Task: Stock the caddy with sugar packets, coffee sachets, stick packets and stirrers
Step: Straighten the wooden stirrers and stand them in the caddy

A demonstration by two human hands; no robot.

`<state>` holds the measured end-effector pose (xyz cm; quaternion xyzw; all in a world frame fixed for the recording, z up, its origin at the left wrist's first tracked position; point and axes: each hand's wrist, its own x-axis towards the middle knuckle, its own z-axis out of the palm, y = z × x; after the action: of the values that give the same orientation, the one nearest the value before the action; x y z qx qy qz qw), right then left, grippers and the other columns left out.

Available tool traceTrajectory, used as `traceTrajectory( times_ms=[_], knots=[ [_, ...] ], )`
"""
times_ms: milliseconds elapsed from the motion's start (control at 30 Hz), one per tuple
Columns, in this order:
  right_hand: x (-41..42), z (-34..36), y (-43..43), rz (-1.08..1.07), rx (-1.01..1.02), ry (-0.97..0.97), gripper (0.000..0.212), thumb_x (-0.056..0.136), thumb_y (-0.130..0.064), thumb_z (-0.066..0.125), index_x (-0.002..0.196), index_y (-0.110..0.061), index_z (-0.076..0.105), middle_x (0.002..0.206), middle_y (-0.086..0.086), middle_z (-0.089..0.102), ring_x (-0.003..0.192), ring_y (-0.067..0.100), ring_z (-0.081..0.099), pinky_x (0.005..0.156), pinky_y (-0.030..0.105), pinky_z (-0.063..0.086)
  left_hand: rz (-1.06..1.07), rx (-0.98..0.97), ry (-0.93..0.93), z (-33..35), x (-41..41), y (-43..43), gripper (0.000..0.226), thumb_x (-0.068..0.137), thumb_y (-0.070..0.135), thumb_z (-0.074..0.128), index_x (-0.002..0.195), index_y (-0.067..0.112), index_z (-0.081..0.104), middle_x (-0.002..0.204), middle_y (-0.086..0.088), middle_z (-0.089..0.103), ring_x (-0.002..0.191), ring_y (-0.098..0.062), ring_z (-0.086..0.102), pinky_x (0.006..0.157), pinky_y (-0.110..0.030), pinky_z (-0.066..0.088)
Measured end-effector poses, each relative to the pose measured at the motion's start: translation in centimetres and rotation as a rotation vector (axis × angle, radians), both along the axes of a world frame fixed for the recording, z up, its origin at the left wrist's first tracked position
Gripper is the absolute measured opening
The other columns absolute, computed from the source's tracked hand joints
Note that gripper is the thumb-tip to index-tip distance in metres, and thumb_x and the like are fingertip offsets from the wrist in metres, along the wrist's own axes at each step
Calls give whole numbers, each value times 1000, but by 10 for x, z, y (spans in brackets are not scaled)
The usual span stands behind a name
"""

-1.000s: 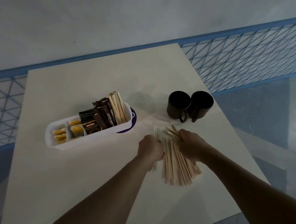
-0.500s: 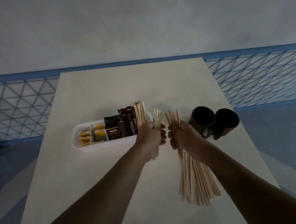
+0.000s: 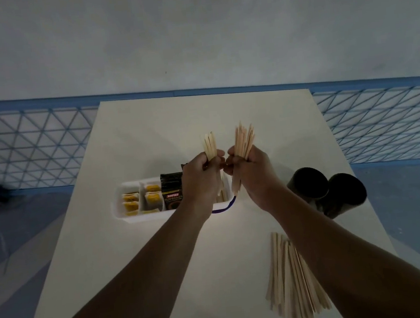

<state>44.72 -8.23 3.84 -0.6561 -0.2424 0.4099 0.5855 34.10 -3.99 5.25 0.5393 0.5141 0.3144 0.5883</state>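
Above the caddy [image 3: 145, 216], two fists full of stirrers

Over the right end of the caddy, the left hand [image 3: 200, 178] and right hand [image 3: 250, 174] are raised side by side, knuckles nearly touching; both are closed in fists round wood. The left hand grips a small bunch [image 3: 210, 146] of flat stirrers, their tips standing upright above the fist; the right hand grips a thicker bundle [image 3: 244, 139], fanned a little at the top, its lower ends poking out beneath the fist and pointing down toward the caddy's right end.

Just under the hands, the white caddy lies lengthwise across the table [image 3: 174, 121]; its left compartments hold yellow sugar packets [image 3: 131, 206]; a black coffee sachet [image 3: 172, 192] stands in the next one; a dark corner of further packets [image 3: 184, 165] peeks out behind the left hand, too hidden to tell what they are; a few pale sticks [image 3: 222, 196] show in the right end, between the two hands; a purple loop [image 3: 225, 207] curves along the caddy's right corner.

Right of the caddy, near the table's edge, two dark mugs [image 3: 307, 183] stand touching each other; nearer the person, under the right forearm, a loose pile of stirrers [image 3: 289, 280] lies flat on the table, well apart from the caddy. Beyond the table, a blue mesh fence [image 3: 29, 152] runs along a pale wall [image 3: 190, 31].
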Motion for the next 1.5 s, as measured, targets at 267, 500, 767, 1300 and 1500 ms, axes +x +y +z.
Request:
traceTrajectory(
  times_ms=[267, 500, 767, 1300, 1500],
  knots=[
    [-7, -21, 15, 10, -17, -74, 23, 96, 5, 42, 99, -6, 62, 84, 4, 68, 84, 18, 68, 81, 34, 60, 57, 28, 142, -20, -1, 4, 14, 95, 24, 61, 99, 18, 72, 90, -1, 72, 90, -19, 67, 89, -44, 56],
    [-12, -37, 13, 79, -64, -100, 36, 91, 10, 45, 104, -14, 69, 93, 2, 74, 90, 17, 71, 78, 31, 59, 40, 148, 264, -34, -3, 1, 16, 92, 17, 63, 103, 15, 74, 86, 2, 72, 82, -14, 67, 79, -34, 57],
    [-11, -39, 12, 108, -147, -355, 31, 88, -1, 54, 108, -22, 65, 93, -8, 71, 86, 9, 67, 76, 28, 57, 24, 291, 267, -29, -4, 4, 22, 91, 20, 67, 112, 20, 73, 95, 8, 74, 83, 0, 63, 81, -16, 49],
    [4, -25, 6, 301, -305, -751, 70, 96, -13, 59, 156, -12, 22, 140, 12, 57, 121, 27, 59, 93, 30, 45, -286, 280, 604, -9, -6, 45, 62, 87, 32, 72, 140, 8, 49, 138, -7, 56, 122, -23, 54, 84, -22, 38],
    [5, -30, 12, 413, -391, -695, 44, 101, -11, 46, 143, -23, 38, 127, 9, 64, 117, 28, 61, 89, 38, 49, -433, 236, 626, -11, 0, 63, 25, 84, 23, 75, 97, 7, 61, 97, -6, 67, 82, -23, 66, 56, -25, 46]
  ],
)
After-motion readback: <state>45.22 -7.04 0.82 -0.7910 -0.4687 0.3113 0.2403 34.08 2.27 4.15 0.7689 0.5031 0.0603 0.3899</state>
